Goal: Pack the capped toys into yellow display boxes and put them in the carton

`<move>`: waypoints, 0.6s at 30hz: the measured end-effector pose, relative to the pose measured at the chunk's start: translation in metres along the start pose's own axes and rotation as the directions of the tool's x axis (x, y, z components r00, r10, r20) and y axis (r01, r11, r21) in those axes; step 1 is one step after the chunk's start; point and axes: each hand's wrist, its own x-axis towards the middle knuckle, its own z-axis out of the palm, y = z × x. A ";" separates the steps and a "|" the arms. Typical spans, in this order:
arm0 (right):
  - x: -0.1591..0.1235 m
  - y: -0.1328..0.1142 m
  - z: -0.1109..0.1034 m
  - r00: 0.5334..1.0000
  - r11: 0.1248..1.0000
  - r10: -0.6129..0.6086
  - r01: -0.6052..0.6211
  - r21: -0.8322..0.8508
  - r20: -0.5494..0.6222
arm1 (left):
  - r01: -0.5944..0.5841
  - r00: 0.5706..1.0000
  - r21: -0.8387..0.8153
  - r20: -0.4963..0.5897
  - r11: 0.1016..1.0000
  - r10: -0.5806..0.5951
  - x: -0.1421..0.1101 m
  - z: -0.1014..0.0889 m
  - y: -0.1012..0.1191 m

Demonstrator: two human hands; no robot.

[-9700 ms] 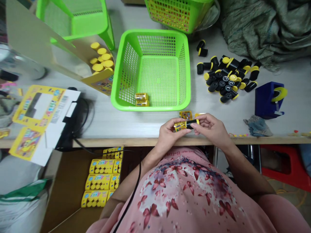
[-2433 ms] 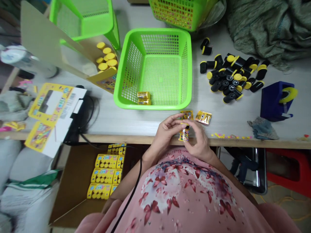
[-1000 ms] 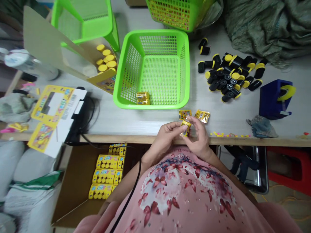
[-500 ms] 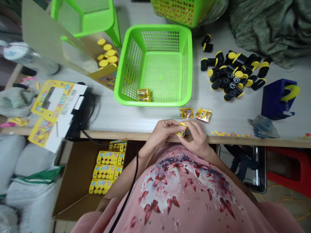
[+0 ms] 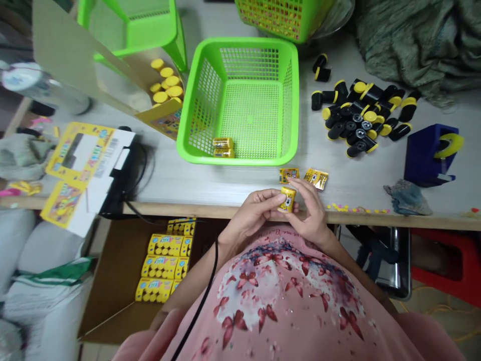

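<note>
Yellow wrapped cyl. pack (image 5: 287, 199) at 12 o'clock fr. pink top (image 5: 289, 296), pinched betw. L hand (image 5: 255, 208) & R hand (image 5: 310, 213) fingertips; prob. light, slick wrap, so hold by ends.

A long pale laminate work table (image 5: 349, 198) runs across the room, edged with a strip of light wood (image 5: 233, 211); a heap of grey-green woven sacking (image 5: 409, 45) lies on its far right corner; below it, on the left, an open cardboard box (image 5: 108, 301) stands beside stuffed white sacks (image 5: 45, 296); a red plastic stool (image 5: 443, 273) sits on the right, on a tan floor (image 5: 451, 321); the dark metal thing under the table (image 5: 394, 281) is too dim to identify; the light is soft and even.
</note>
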 end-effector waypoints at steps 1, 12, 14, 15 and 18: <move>-0.001 0.000 0.001 1.000 1.000 -0.002 0.002 -0.012 -0.008 | -0.012 1.000 0.003 -0.027 1.000 0.012 0.000 0.000 -0.001; -0.004 0.002 0.000 0.997 0.996 0.039 -0.044 0.082 0.063 | 0.090 0.982 -0.019 -0.168 0.996 -0.091 0.003 0.001 0.002; -0.005 0.003 0.003 0.997 0.998 0.025 -0.030 0.063 0.078 | 0.091 0.973 0.065 -0.218 0.994 -0.075 0.005 0.002 0.007; -0.006 0.004 0.005 0.997 0.998 0.012 -0.016 0.052 0.079 | 0.081 0.969 0.126 -0.242 0.989 -0.049 0.005 0.003 0.008; -0.009 0.006 0.011 0.998 1.000 -0.019 0.017 0.026 0.064 | 0.010 0.941 0.418 -0.312 0.908 0.133 0.006 0.008 0.009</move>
